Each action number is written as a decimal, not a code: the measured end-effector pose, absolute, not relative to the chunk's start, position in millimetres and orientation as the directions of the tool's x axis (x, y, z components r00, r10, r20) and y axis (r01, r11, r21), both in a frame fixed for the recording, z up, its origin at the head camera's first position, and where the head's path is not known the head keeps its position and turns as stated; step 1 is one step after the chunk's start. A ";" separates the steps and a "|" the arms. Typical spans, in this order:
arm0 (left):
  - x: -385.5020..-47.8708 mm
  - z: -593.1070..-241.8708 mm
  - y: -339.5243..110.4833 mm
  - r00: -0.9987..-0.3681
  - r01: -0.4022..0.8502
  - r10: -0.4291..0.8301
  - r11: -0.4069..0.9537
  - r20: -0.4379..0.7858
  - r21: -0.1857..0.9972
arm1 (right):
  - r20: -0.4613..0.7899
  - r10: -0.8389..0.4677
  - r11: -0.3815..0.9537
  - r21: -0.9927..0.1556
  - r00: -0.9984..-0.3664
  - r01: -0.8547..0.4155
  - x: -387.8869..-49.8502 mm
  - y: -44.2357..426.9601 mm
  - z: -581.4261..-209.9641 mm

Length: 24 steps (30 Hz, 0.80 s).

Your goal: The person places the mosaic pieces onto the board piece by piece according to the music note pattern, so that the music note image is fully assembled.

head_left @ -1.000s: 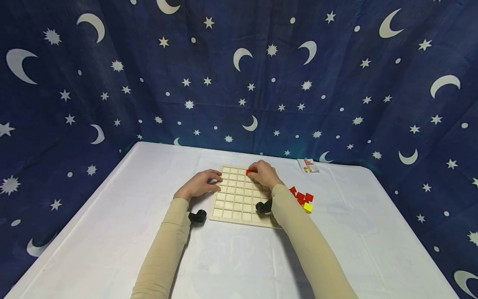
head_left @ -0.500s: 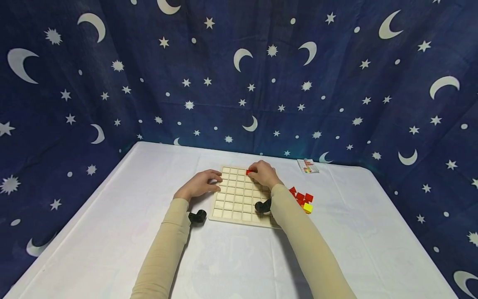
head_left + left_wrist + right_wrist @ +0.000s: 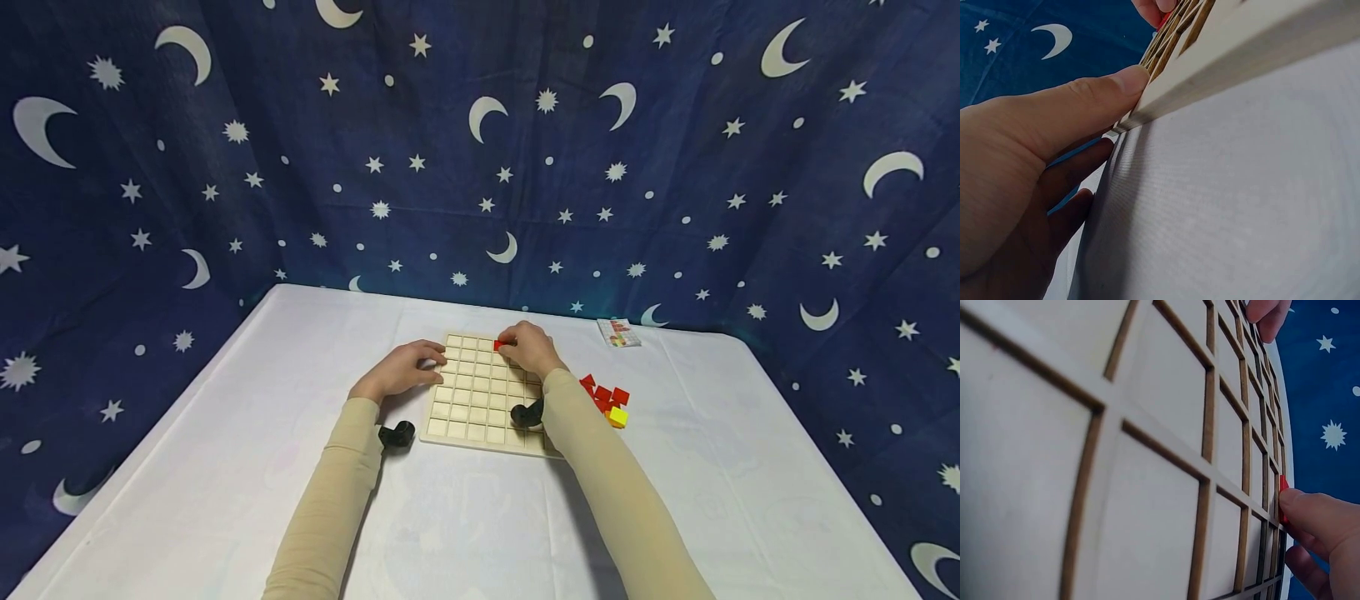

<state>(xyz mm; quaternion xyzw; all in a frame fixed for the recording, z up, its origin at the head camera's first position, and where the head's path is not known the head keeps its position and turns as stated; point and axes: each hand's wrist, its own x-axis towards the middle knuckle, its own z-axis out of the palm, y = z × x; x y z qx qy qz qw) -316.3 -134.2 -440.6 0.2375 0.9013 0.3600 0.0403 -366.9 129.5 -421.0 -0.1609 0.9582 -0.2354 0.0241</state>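
A pale wooden grid board lies on the white table. At its left edge is my left hand, fingers spread and relaxed; the left wrist view has the thumb resting on the board's rim. My right hand is over the far part of the board and pinches a red piece at the far row. In the right wrist view the thumb presses against that red piece, which stands at the grid; its lower side is hidden.
Right of the board, partly behind the right sleeve, lie several loose red pieces and a yellow one. A printed card lies near the table's back edge. A dark blue curtain with moons and stars hangs behind the table.
The right wrist and forearm have shifted very slightly left. Both hands otherwise keep their places, the right one still on the red piece.
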 end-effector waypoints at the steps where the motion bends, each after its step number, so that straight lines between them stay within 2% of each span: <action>1: -316.3 -440.3 -134.1 -0.883 0.400 0.458 0.628 0.099 0.667 | 0.031 -0.317 0.838 -0.460 -0.948 -0.295 -366.8 129.5 -421.0; 14: -317.3 -440.4 -134.1 -0.878 0.410 0.467 0.626 0.102 0.663 | 0.048 -0.305 0.799 -0.530 -0.951 -0.283 -362.6 138.1 -422.0; 24: -318.2 -441.2 -134.2 -0.880 0.410 0.465 0.638 0.098 0.651 | 0.130 -0.281 0.759 -0.576 -0.951 -0.302 -350.4 182.0 -414.3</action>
